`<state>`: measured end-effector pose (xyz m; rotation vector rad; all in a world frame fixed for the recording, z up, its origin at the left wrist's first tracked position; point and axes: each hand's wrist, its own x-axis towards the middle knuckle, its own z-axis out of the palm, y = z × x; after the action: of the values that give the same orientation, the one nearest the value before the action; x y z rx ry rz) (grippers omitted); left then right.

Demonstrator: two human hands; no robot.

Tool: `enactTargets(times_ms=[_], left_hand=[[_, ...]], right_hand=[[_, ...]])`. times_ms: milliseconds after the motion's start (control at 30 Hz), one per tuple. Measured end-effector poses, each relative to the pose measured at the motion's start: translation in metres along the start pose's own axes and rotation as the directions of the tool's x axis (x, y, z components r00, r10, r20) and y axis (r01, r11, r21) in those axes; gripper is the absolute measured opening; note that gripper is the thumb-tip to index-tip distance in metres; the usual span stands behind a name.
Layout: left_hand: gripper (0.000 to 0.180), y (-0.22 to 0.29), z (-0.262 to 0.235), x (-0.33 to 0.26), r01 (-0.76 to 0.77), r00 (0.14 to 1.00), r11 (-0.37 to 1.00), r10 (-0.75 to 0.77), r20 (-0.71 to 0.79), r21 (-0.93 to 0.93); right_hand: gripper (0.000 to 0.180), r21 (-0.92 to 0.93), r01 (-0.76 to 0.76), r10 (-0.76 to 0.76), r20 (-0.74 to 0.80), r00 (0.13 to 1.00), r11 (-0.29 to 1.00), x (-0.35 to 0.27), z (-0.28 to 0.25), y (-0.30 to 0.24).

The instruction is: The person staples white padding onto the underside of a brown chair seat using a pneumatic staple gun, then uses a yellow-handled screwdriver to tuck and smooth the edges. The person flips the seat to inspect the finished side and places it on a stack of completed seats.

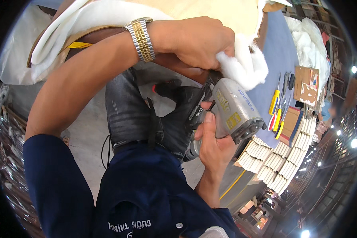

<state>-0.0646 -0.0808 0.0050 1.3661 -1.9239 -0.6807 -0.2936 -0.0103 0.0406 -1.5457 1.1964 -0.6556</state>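
Observation:
My right hand (215,146) is wrapped round the handle of a grey and black pneumatic staple gun (236,105). The gun's nose points up at the edge of the workpiece, close under my left hand (196,41). That hand wears a metal watch, and its fingers are closed on a fold of white fibre batting (248,65); the fingertips are partly hidden. Brown leather (174,63) hangs along the edge below my left wrist. Above it spreads a cream-coloured panel (194,8) with more batting along its left side.
On the blue-covered table (269,51) at right lie yellow-handled screwdrivers (274,101) and other hand tools. Beyond are a cardboard box (305,85) and stacked pale strips (279,162). Clear plastic wrapping (22,47) hangs at far left. My legs stand beneath the work.

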Motion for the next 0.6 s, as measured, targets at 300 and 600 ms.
enactTargets(times_ms=[300,600], left_hand=[[0.046,0.009,-0.004,-0.006,-0.052,0.998,0.999,0.051,0.035,0.016],[0.041,0.016,0.017,-0.003,0.12,0.982,0.984,-0.099,-0.164,0.128]], right_hand=[[0.035,0.121,0.091,-0.108,0.143,0.984,0.989,-0.004,-0.029,0.039],[0.045,0.218,0.15,-0.164,0.048,0.985,0.964,-0.022,-0.047,0.071]])
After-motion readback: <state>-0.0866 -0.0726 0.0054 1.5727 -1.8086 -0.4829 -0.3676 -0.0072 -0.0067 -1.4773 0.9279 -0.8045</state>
